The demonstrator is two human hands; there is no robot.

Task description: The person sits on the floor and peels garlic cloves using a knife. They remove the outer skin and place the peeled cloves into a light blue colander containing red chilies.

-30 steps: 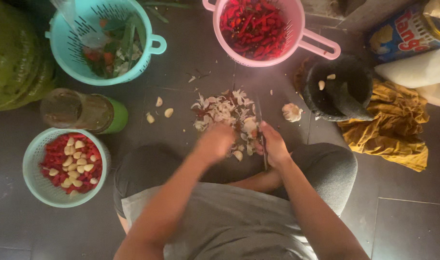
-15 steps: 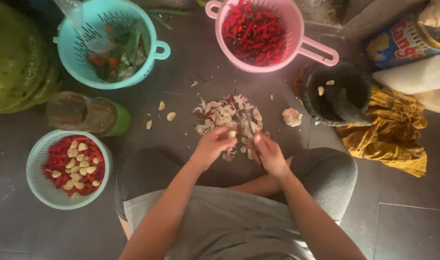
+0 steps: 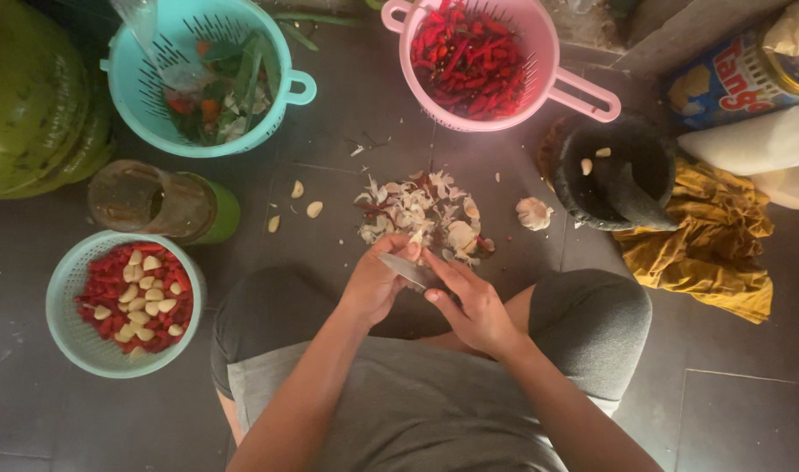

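Both hands had drawn back from the heap of skins toward the lap since the earlier frames, and the knife now lay between them. Closest to the body, the left hand [image 3: 375, 284] had its fingers curled shut round a small garlic clove [image 3: 413, 247] pinched at the tips, while the right hand [image 3: 476, 306] was closed on the knife [image 3: 410, 271], whose blade crossed toward the clove. Judging by this, the peeling of one clove was in hand; the next move would call for a shallow, careful cut with the left thumb kept off the edge. Just beyond the hands lay the pile of garlic skins [image 3: 421, 210] on the dark tiled floor [image 3: 347, 157], with a whole garlic bulb [image 3: 533, 212] to its right and three loose cloves [image 3: 296, 205] to its left. Well to the left stood the pale green basket [image 3: 67, 336] holding chopped red chilli and peeled cloves, and a capped bottle [image 3: 159, 203] lay between it and the skins, somewhat in the way of any reach there. To the right sat a stone mortar [image 3: 614, 170] with its pestle, on a yellow cloth [image 3: 705, 245]. Farthest off stood a teal colander [image 3: 203, 74] of vegetables and a pink colander [image 3: 482, 61] of red chillies.
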